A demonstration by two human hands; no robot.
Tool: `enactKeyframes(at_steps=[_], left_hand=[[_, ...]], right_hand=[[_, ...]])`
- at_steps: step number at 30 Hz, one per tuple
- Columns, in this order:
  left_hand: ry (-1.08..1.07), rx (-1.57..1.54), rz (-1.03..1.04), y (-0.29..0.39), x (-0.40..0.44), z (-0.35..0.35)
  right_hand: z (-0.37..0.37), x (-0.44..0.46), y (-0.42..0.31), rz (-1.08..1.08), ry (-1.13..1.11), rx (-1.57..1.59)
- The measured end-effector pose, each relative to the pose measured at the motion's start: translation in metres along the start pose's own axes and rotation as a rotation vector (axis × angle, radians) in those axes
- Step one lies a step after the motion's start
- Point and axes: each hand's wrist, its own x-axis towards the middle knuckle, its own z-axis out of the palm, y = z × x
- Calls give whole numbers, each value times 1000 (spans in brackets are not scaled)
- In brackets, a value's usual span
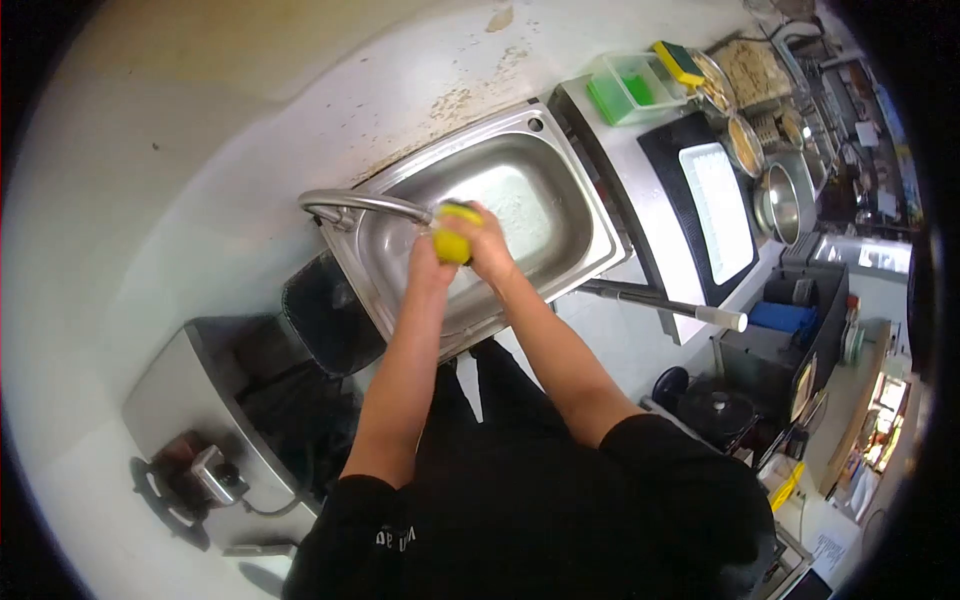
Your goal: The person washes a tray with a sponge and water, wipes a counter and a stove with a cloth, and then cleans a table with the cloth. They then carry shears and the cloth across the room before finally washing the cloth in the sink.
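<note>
Over the steel sink [590, 205], both hands are closed around a yellow sponge [452, 246] with a dark side. My left hand [427, 268] grips it from the lower left, its fingers partly hidden behind it. On the other side, my right hand [490, 248] wraps its fingers over the sponge's right edge. The curved faucet [370, 201] ends right beside the sponge. Its spout tip and the sponge's outline are blurred. Wet, whitish patches show on the basin floor.
Right of the sink, a counter holds a white tray [718, 210] on a black mat, a clear container [635, 88] with green inside, and another yellow sponge [679, 63]. Metal bowls [782, 204] stand farther right. A bar with a white end [722, 318] juts out below the counter.
</note>
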Motion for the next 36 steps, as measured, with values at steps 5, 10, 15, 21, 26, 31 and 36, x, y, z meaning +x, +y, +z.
enactKeyframes(at_steps=[5,10,15,21,26,31,36], left_hand=[[68,561,683,-38,-38,48],[-200,1122,1085,-44,-56,39],[-594,1294,1169,-36,-70,47],[-902,1900,1217,-66,-43,38],[-897,2238,1240,-82,-27,38],[-913,1938,596,-104,-13,5],[-786,2121,981,-168,57,-74]], right_hand=[[-32,16,59,185,215,827],[-48,13,10,466,-251,678],[-46,36,-32,705,-594,-26],[-40,48,-40,740,-578,-603],[-32,48,-21,486,-375,-1166],[-45,53,35,4,-361,-1688],[-41,39,40,306,-105,-1514]])
